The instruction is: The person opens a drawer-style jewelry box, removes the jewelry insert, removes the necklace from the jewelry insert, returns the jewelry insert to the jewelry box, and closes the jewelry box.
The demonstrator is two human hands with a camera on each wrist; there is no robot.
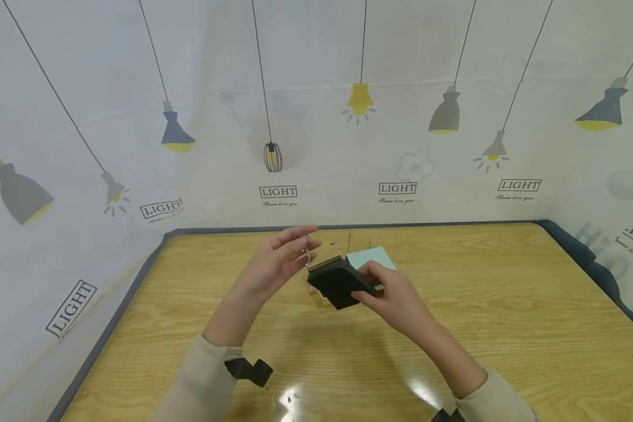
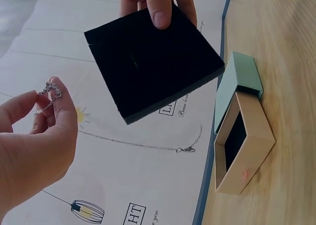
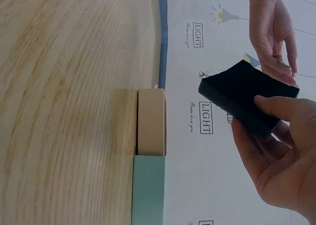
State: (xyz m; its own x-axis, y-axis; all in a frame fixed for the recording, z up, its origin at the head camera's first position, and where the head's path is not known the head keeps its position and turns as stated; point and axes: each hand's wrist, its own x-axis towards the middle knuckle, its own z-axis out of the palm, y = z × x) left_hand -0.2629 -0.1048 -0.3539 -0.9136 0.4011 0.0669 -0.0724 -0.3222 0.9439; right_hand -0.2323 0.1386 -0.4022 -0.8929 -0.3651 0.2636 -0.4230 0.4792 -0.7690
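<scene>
My left hand pinches a silver necklace by its sparkling pendant end, between thumb and index finger. From there the thin chain trails across the left wrist view to a small clasp. Held up in my right hand is a square black foam pad, thumb on one face and fingers behind. The pad is tilted, and its fuzzy edge shows in the right wrist view. Behind it on the table stands an open jewellery box: a tan drawer with dark lining joined to a mint-green sleeve.
The wooden table has a dark blue edging along its back and sides. A white cloth printed with hanging lamps rises behind it. Both wrists wear small black devices over beige sleeves.
</scene>
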